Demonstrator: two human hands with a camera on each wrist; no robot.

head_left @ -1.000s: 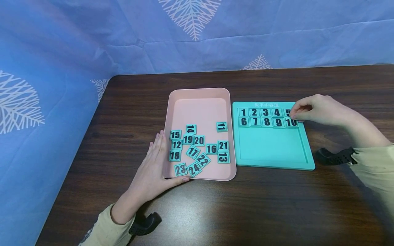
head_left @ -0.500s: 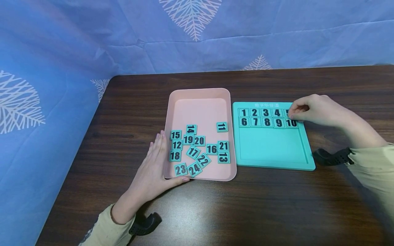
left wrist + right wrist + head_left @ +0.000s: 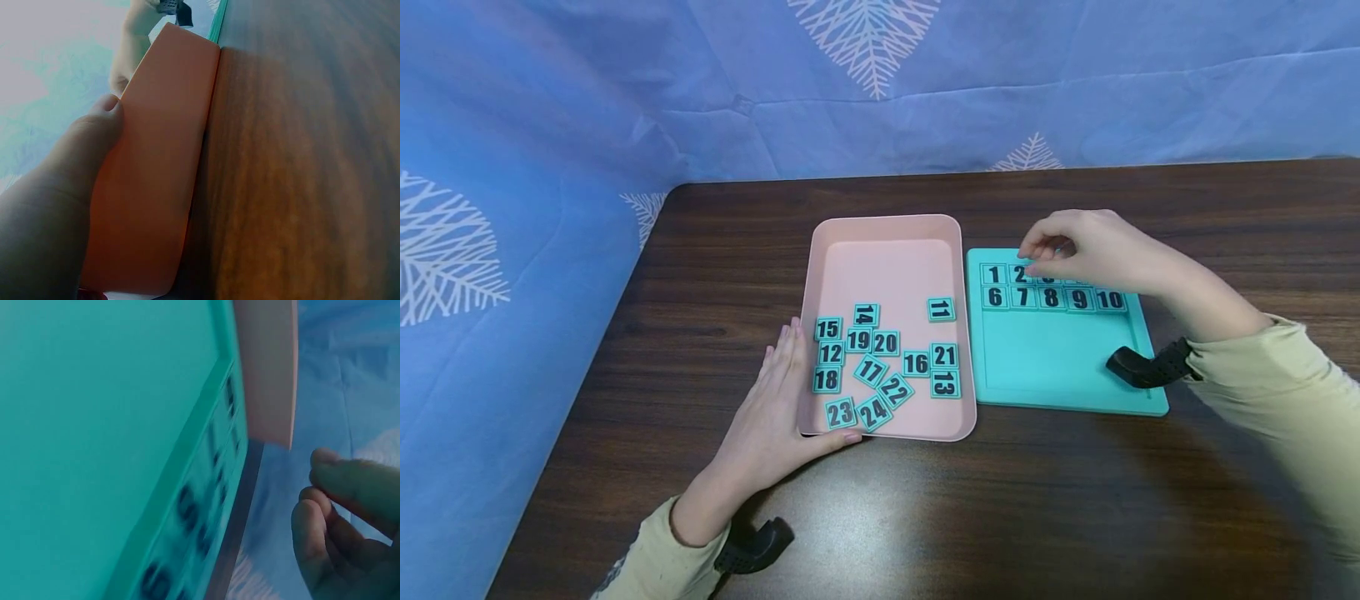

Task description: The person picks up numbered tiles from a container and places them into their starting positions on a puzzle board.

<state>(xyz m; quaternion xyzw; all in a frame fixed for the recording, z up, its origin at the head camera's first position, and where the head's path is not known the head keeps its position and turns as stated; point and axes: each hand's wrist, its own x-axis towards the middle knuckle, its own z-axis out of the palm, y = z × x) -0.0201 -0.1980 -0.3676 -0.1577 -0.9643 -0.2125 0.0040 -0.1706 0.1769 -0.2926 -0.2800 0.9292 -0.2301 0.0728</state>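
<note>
My left hand point(image 3: 767, 417) lies flat along the left side of a pink tray point(image 3: 887, 267), fingers straight, thumb along its near edge. In the left wrist view the thumb point(image 3: 106, 115) rests against the tray's outer wall. Loose number tiles, such as a tile marked 11 point(image 3: 940, 309), lie scattered in the tray. To the right, a turquoise number puzzle board point(image 3: 1060, 358) bears tiles in two rows at its top; the lower runs 6 to 10 point(image 3: 1109, 300). Above the upper row is my right hand point(image 3: 1093, 246), covering part of it. Its loosely bent fingers hold nothing in the right wrist view.
A dark wooden table point(image 3: 1037, 500) carries the tray and board side by side. Blue cloth point(image 3: 700, 83) with white leaf patterns hangs behind and to the left. Black straps point(image 3: 756, 546) are worn on both wrists.
My right hand has left the 5 and 10 tiles at the board's right end and moved left and slightly up over the top row. The left hand and tray have stayed put.
</note>
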